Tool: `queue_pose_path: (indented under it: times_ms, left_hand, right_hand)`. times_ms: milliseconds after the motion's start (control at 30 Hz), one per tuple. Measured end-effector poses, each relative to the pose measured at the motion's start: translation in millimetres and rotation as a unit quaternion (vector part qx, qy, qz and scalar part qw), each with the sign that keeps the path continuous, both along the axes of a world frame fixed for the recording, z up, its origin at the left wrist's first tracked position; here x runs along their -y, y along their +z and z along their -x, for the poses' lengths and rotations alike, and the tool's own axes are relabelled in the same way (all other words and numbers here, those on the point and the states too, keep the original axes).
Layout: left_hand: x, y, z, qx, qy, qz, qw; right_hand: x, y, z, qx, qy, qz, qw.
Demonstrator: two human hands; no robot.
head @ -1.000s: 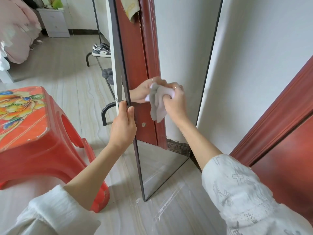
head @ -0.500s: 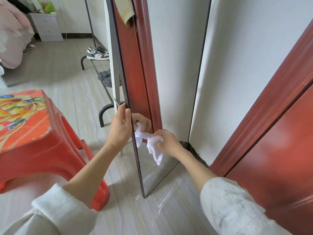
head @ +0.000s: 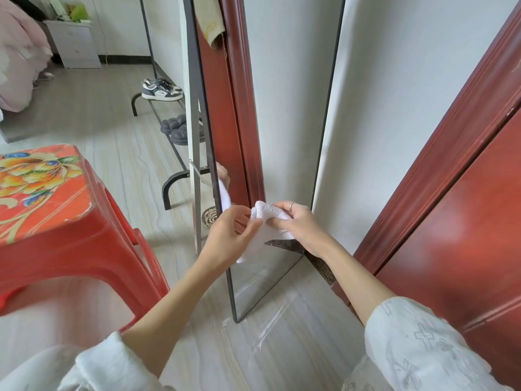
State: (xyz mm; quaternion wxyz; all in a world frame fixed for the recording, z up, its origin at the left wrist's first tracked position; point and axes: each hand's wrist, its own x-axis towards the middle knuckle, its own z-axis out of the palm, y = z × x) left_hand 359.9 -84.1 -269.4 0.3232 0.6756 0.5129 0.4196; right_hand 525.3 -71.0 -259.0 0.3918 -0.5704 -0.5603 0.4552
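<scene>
A tall black-framed standing mirror (head: pixel 284 114) leans against the white wall, its lower corner on the floor. A white cloth (head: pixel 269 218) is bunched in front of the mirror's lower part. My right hand (head: pixel 300 225) grips the cloth from the right, a ring on one finger. My left hand (head: pixel 229 235) has come off the frame and pinches the cloth's left side with curled fingers. Both hands are just in front of the glass, which shows a reflection of a hand and the cloth.
A red plastic stool (head: pixel 62 210) with a flower print stands close on the left. A low black shoe rack (head: pixel 172 142) with sneakers (head: pixel 160 90) and slippers sits behind the mirror. A red door frame (head: pixel 439 153) and door are on the right. A white cabinet (head: pixel 73 43) is far back.
My left hand let go of the mirror frame and moved right to the cloth. My right hand with the cloth moved down the glass and now sits low on the mirror.
</scene>
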Motion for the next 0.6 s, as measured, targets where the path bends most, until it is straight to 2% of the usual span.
queue_pose_path:
  times_ms: [167, 233, 300, 467, 600]
  left_hand:
    - [-5, 3, 0, 0.042, -0.012, 0.065, 0.997]
    - [-4, 3, 0, 0.047, -0.031, 0.105, 0.993]
    - [0, 3, -3, 0.092, -0.047, 0.169, 0.980]
    - [3, 8, -3, 0.168, -0.078, 0.329, 0.926]
    - [5, 9, -4, 0.193, -0.070, 0.298, 0.932]
  right_hand:
    - [12, 2, -6, -0.062, 0.019, 0.025, 0.998]
    - [18, 2, -7, -0.029, 0.016, 0.012, 0.999]
    - [21, 1, -6, 0.019, 0.010, -0.014, 1.000]
    - [27, -5, 2, 0.101, 0.040, -0.074, 0.991]
    - [33, 1, -4, 0.020, 0.042, -0.024, 0.999]
